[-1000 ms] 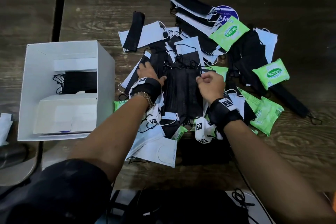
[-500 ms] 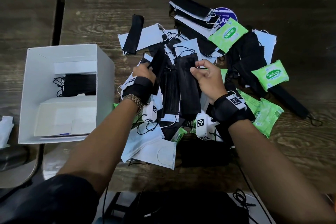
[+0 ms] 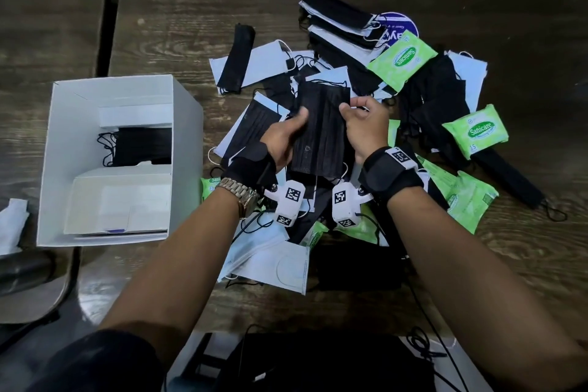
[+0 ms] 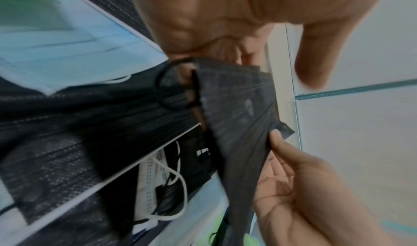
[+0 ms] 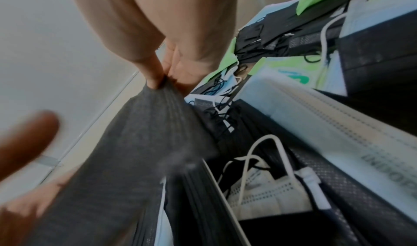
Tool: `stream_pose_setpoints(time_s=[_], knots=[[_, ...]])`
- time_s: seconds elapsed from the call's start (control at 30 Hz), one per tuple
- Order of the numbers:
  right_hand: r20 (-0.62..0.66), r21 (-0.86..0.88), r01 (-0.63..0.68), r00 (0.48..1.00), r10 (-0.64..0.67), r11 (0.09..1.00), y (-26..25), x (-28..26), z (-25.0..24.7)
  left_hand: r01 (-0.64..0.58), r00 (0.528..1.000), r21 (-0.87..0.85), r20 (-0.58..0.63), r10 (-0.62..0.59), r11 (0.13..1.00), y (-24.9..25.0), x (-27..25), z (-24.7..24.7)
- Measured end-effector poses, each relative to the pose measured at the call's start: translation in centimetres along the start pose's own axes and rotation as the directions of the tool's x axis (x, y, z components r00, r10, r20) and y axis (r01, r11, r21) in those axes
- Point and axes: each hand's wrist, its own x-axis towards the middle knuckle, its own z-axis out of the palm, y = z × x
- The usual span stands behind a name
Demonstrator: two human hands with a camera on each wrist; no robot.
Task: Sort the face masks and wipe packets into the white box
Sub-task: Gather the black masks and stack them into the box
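Note:
A bunch of black face masks [image 3: 321,134] is held up over the pile between both hands. My left hand [image 3: 297,124] grips its left edge, thumb on top. My right hand [image 3: 350,108] pinches the top right corner. In the left wrist view the black masks [image 4: 237,116] hang from my left hand [image 4: 225,53], and the right hand's fingers [image 4: 275,135] touch a corner. In the right wrist view my right hand [image 5: 158,82] pinches the masks [image 5: 135,142]. The white box [image 3: 187,137] stands to the left with black masks [image 3: 143,146] inside.
Black, white and blue masks lie heaped on the dark wooden table [image 3: 413,296]. Green wipe packets [image 3: 402,59] [image 3: 475,134] [image 3: 467,200] lie among them on the right. A white inner carton [image 3: 121,200] fills the near part of the box. Cables run along the near edge.
Both hands have lifted black masks off the pile and brought them together into one bunch, higher and nearer the middle than before.

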Motion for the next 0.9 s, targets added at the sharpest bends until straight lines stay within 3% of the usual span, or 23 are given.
stream_pose_setpoints(time_s=[0.07,0.17,0.27,0.33,0.4,0.47,0.53,0.63,0.77,0.9], knots=[[-0.034,-0.016,-0.002,0.999,0.001,1.0,0.4,-0.1,-0.1,-0.096,0.995,0.128,-0.018,0.099,0.987,-1.0,0.6,-0.4],[0.01,0.024,-0.159,0.987,0.159,0.987,1.0,-0.3,-0.5,-0.122,0.992,0.142,-0.013,0.125,0.982,-1.5,0.7,-0.5],[0.265,0.125,-0.349,0.914,0.307,0.929,1.4,-1.1,-1.1,-0.136,0.991,0.146,0.002,0.137,0.98,-1.1,0.8,-0.3],[0.319,0.12,-0.352,0.899,0.3,0.928,1.5,-1.4,-1.3,-0.16,0.983,0.293,-0.034,0.178,0.942,-0.7,1.0,-0.7],[0.269,0.084,-0.274,0.932,0.243,0.958,1.5,-1.3,-1.5,-0.187,0.955,0.514,-0.103,0.277,0.837,-0.2,1.5,-1.6],[0.242,0.053,-0.209,0.952,0.19,0.977,1.7,-0.9,-1.8,-0.099,0.888,0.741,-0.235,0.394,0.665,0.4,2.4,-3.4],[0.235,0.044,-0.169,0.96,0.154,0.985,1.9,-0.6,-2.2,0.138,0.823,0.887,-0.35,0.448,0.44,1.0,3.4,-5.5],[0.214,0.036,-0.123,0.97,0.113,0.992,2.1,-0.6,-2.8,0.414,0.82,0.893,-0.45,0.354,0.178,0.9,3.9,-7.3],[0.22,0.015,-0.109,0.97,0.103,0.994,2.4,-0.7,-3.2,0.484,0.76,0.863,-0.497,0.42,0.145,0.4,4.0,-7.3],[0.229,0.007,-0.118,0.967,0.114,0.993,2.5,-0.7,-3.5,0.456,0.758,0.87,-0.489,0.431,0.186,0.6,4.0,-7.6]])
